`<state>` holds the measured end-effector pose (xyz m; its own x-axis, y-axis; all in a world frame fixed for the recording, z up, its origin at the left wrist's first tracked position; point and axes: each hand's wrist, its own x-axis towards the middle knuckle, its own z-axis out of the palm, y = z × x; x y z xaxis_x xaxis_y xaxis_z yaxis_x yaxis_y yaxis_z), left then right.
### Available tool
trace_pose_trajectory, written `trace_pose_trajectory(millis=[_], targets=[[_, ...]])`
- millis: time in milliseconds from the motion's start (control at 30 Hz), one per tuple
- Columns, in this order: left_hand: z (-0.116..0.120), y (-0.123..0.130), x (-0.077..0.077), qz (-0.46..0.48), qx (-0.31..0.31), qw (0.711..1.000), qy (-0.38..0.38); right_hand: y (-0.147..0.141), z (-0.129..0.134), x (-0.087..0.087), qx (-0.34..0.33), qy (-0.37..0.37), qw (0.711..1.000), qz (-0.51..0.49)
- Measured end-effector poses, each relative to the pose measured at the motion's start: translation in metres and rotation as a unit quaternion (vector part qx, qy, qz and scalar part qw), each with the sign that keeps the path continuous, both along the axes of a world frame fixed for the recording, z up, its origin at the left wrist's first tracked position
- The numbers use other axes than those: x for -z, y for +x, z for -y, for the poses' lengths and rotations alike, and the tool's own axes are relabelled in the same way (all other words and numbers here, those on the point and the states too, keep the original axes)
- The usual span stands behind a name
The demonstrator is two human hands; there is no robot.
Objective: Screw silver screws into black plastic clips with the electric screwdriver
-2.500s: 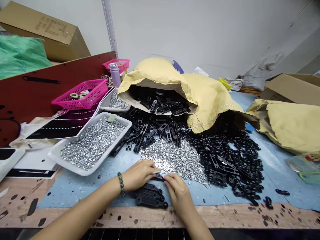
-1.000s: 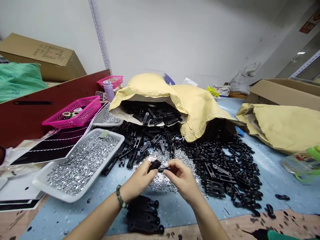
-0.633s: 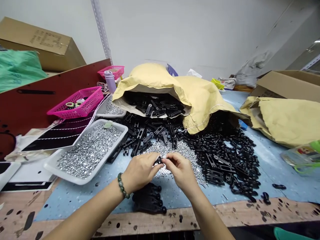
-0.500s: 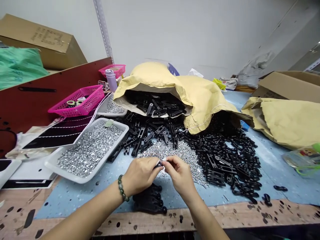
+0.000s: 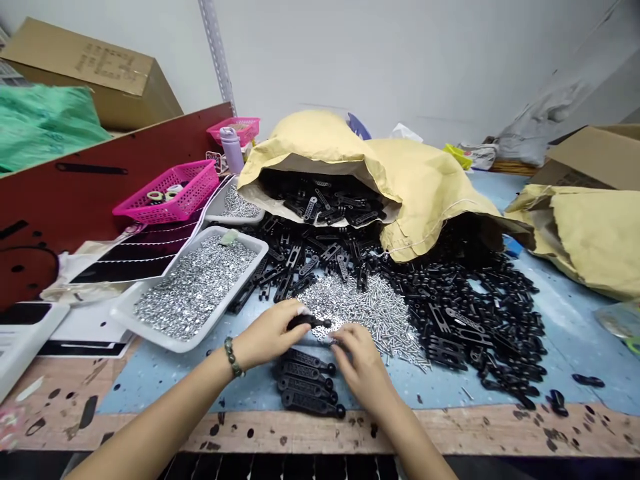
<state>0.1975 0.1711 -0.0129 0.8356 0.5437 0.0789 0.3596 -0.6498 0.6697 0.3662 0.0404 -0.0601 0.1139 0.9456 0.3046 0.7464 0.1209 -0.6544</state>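
We log our left hand (image 5: 267, 333) pinching a black plastic bracket (image 5: 307, 322) between thumb and fingers. Our right hand (image 5: 363, 367) curls half shut by the steel screws (image 5: 380, 317); we cannot tell if it holds anything. Four brackets (image 5: 307, 381) lie at six o'clock, a tray of nuts (image 5: 220, 300) at ten.
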Motion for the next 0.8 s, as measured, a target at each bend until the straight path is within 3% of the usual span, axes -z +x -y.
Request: trace_pose_trajectory(millis=[67,167,333,467,667,800], targets=[[0.001,0.005,0.006,-0.016,0.052,0.998,0.002,0.005,0.006,0.001,0.027,0.017,0.999,-0.042],[0.001,0.008,0.014,-0.036,0.088,0.995,0.003,0.012,0.012,0.003,0.006,0.015,0.998,-0.068],[-0.007,-0.004,0.012,-0.003,0.007,0.999,-0.047,0.012,0.01,0.003,0.012,0.001,1.0,-0.007],[-0.007,-0.013,0.006,0.004,-0.024,0.997,-0.075,0.005,0.005,0.002,-0.038,-0.033,0.998,0.04],[0.003,0.003,0.012,-0.008,0.02,0.997,-0.073,0.013,0.014,0.004,0.009,0.015,0.999,-0.049],[0.013,0.014,0.019,-0.062,0.063,0.995,-0.041,0.015,0.022,0.013,-0.048,0.007,0.999,0.0]])
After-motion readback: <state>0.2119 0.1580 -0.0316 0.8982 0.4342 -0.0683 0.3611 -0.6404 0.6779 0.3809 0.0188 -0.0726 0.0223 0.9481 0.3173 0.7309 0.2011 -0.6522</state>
